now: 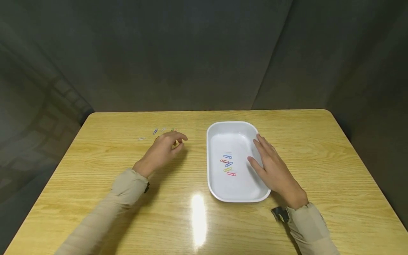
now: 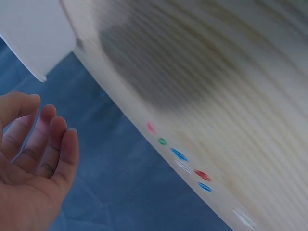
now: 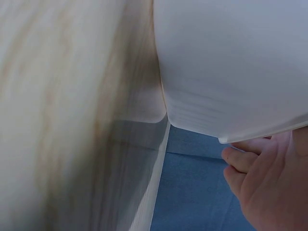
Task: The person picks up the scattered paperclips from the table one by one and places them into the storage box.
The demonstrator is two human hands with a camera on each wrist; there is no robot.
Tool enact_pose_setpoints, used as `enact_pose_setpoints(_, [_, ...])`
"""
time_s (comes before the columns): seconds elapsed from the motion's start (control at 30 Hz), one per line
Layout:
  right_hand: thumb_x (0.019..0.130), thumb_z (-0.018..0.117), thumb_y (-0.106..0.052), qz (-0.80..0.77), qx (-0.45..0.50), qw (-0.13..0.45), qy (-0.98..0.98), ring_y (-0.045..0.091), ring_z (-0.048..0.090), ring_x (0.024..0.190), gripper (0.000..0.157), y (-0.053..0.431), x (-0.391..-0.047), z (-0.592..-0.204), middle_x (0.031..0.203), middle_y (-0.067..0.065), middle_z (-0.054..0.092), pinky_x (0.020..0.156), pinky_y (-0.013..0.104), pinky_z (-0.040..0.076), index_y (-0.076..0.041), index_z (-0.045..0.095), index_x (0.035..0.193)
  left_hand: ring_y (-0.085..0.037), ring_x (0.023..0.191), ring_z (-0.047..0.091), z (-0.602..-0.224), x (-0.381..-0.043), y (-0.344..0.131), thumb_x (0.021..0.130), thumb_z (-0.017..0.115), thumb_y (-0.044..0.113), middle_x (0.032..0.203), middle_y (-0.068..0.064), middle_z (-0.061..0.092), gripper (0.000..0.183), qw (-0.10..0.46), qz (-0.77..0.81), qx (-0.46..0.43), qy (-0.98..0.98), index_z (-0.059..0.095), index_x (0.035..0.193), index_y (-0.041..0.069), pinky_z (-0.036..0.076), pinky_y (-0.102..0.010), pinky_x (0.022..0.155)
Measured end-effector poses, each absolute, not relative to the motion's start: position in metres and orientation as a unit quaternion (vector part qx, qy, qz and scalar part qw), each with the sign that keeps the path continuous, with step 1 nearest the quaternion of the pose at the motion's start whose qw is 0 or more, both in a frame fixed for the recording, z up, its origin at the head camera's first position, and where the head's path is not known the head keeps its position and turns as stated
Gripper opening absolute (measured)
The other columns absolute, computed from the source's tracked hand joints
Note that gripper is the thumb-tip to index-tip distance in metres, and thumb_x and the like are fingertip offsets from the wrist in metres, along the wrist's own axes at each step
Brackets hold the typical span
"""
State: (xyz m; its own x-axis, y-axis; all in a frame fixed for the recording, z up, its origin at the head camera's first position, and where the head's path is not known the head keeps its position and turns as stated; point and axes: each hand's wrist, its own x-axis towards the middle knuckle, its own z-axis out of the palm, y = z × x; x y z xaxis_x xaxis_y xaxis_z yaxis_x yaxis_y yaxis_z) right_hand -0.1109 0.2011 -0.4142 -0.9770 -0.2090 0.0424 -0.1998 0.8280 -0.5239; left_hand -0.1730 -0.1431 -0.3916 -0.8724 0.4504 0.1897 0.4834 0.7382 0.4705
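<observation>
Left hand [image 1: 162, 149]: fingers were loosely bent, nothing visible between them, so released. Right hand [image 1: 276, 170]: fingers lay extended along the right rim of a smooth white rectangular tray with rounded corners [image 1: 236, 191], thumb over the inside; couldn't tell how hard they pressed.

Just beyond the left hand, thin looped-wire paper clips in mixed colours [image 1: 155, 131] lay scattered on the yellow wood-grain tabletop [image 1: 169, 219], toward its far edge. In the tray, left of middle, more lay in a loose column, including a red clip [image 1: 224, 161], a yellow clip [image 1: 227, 169] and, nearest, a pinkish-red clip [image 1: 231, 174].

Risks, my read:
- Clips were flat and thin on a smooth surface; a poor pinch could skid them, and a far-side shove could drop one off the edge.
- Left hand crowded the scatter from the near side; blocked sight could mean a miss or two lifted together.
- Tray clips sat close; another dropped on top could hook or scatter them.
- Right hand bore on one side only; excess pressure could slide or tip the tray.
</observation>
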Motion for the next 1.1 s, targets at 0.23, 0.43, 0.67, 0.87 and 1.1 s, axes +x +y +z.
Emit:
enact_pose_setpoints(0.23, [0.105,0.041,-0.042,-0.279,-0.104,0.010,0.955,0.043,0.014,0.152,0.068,0.201,-0.110,-0.413,0.166,0.018,0.013,0.119,0.062,0.017,0.002,0.026,0.154,-0.021,0.084,0.060,-0.395,-0.176,-0.163,0.095,0.064,0.007,0.098,-0.008,0.068,0.021,0.024,-0.250,-0.224,-0.942,0.069,0.115,0.005,0.050,-0.033,0.070])
enact_pose_setpoints(0.43, [0.105,0.040,-0.041,-0.277,-0.107,0.008,0.955,0.043,0.014,0.152,0.067,0.201,-0.110,-0.414,0.166,0.019,0.013,0.120,0.061,0.016,0.003,0.026,0.154,-0.023,0.087,0.064,-0.401,-0.179,-0.175,0.096,0.061,0.007,0.105,-0.012,0.070,0.023,0.020,-0.249,-0.211,-0.945,0.068,0.118,0.003,0.054,-0.037,0.073])
enact_pose_setpoints(0.67, [0.106,0.040,-0.038,-0.280,-0.118,-0.004,0.953,0.043,0.015,0.151,0.065,0.201,-0.111,-0.416,0.165,0.019,0.015,0.120,0.061,0.016,0.005,0.028,0.153,-0.024,0.083,0.065,-0.407,-0.183,-0.186,0.096,0.059,0.005,0.100,-0.013,0.070,0.025,0.023,-0.244,-0.202,-0.948,0.068,0.119,0.003,0.055,-0.038,0.073])
enact_pose_setpoints(0.87, [0.106,0.041,-0.035,-0.279,-0.123,-0.011,0.952,0.043,0.016,0.151,0.063,0.201,-0.111,-0.417,0.165,0.021,0.016,0.120,0.061,0.017,0.006,0.029,0.152,-0.025,0.083,0.066,-0.411,-0.189,-0.198,0.095,0.061,0.003,0.099,-0.015,0.069,0.025,0.031,-0.231,-0.199,-0.952,0.067,0.119,0.000,0.056,-0.039,0.073])
enact_pose_setpoints(1.1, [0.106,0.041,-0.038,-0.280,-0.118,-0.004,0.953,0.042,0.015,0.152,0.065,0.201,-0.110,-0.416,0.165,0.019,0.014,0.121,0.060,0.016,0.005,0.027,0.153,-0.028,0.085,0.067,-0.414,-0.193,-0.206,0.093,0.064,0.002,0.100,-0.019,0.068,0.026,0.025,-0.227,-0.197,-0.954,0.066,0.118,-0.002,0.058,-0.041,0.074])
